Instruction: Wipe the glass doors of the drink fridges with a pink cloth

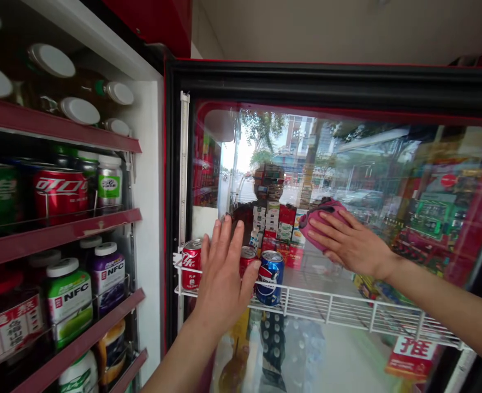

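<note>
My right hand (353,243) presses a folded pink cloth (325,221) flat against the glass of the open fridge door (372,180), fingers stretched over it. My left hand (226,275) is raised, with its fingers apart and nothing in it. Behind and around that hand, several drink cans stand in the white wire door rack (331,308). A red can (190,267) is to its left. Another red can (248,256) is partly hidden behind its thumb, and a blue can (270,277) stands just to the right. Whether the left hand touches a can, I cannot tell.
On the left, fridge shelves (60,232) hold cans, green and purple NFC bottles and red-lidded jars. White-capped bottles (52,60) lie on the top shelf. The glass reflects a street, trees and a person. A red-and-white sticker (412,355) is on the door's lower right.
</note>
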The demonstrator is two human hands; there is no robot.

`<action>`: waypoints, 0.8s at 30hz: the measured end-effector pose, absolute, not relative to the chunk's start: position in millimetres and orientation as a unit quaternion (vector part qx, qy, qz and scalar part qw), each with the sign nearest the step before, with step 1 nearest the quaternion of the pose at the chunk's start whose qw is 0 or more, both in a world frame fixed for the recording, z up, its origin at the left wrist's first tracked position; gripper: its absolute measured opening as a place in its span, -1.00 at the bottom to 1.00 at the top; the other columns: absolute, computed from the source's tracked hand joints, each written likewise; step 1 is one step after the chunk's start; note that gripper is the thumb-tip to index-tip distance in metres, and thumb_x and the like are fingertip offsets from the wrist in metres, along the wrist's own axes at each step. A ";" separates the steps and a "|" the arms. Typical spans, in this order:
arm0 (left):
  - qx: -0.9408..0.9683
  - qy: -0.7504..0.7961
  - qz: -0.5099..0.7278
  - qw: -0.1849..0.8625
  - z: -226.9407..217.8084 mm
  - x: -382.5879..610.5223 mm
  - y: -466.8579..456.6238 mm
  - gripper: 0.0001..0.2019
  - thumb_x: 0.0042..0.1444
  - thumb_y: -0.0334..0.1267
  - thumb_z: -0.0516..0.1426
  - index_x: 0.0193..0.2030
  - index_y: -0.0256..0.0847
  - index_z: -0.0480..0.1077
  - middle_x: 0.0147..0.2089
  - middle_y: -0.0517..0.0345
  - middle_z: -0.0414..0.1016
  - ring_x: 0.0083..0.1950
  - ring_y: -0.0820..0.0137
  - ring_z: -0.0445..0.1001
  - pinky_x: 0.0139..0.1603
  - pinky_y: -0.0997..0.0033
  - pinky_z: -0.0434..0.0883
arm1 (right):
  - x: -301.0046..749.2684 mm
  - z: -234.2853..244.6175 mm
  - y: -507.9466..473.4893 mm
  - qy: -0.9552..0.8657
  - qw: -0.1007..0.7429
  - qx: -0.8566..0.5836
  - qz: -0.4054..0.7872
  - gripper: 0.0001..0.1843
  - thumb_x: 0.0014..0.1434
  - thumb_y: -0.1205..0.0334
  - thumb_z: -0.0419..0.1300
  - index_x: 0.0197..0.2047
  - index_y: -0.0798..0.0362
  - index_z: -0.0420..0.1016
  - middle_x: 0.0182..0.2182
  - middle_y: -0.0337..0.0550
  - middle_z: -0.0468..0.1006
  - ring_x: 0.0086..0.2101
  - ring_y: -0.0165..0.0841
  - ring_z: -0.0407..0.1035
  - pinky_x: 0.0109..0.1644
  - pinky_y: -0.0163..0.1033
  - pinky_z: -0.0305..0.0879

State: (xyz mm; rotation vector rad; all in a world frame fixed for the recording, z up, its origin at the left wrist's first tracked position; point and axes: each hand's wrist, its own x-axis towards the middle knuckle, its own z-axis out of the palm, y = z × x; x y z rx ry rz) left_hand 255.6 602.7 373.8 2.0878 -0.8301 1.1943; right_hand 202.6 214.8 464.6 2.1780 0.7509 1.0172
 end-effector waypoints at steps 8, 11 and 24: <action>0.774 -0.325 0.461 0.289 373.6 249.3 595.8 -0.15 0.55 -0.08 0.05 0.77 0.12 -0.40 0.81 -0.02 -0.22 0.81 -0.03 -0.20 0.71 -0.49 0.01 | 241.7 471.1 322.4 0.295 0.314 0.831 0.352 -0.25 0.57 0.06 0.14 0.71 -0.17 0.04 0.66 -0.26 0.11 0.65 -0.16 -0.09 0.75 0.28 -0.22; 0.776 -0.320 0.464 0.284 374.6 248.8 587.5 -0.16 0.55 -0.08 0.04 0.77 0.12 -0.38 0.81 -0.03 -0.21 0.81 -0.03 -0.20 0.71 -0.50 -0.01 | 260.9 478.6 360.8 0.316 0.342 0.812 0.350 -0.29 0.61 -0.01 0.06 0.70 -0.05 0.09 0.69 -0.22 0.04 0.67 -0.16 -0.18 0.76 0.25 -0.26; 0.772 -0.336 0.465 0.274 392.1 225.3 510.2 -0.18 0.55 -0.06 0.04 0.77 0.14 -0.35 0.81 -0.03 -0.20 0.81 -0.01 -0.21 0.72 -0.46 -0.04 | 226.5 487.1 285.6 0.306 0.350 0.817 0.342 -0.27 0.60 -0.01 0.03 0.71 -0.05 0.05 0.70 -0.21 0.02 0.67 -0.16 -0.22 0.75 0.22 -0.23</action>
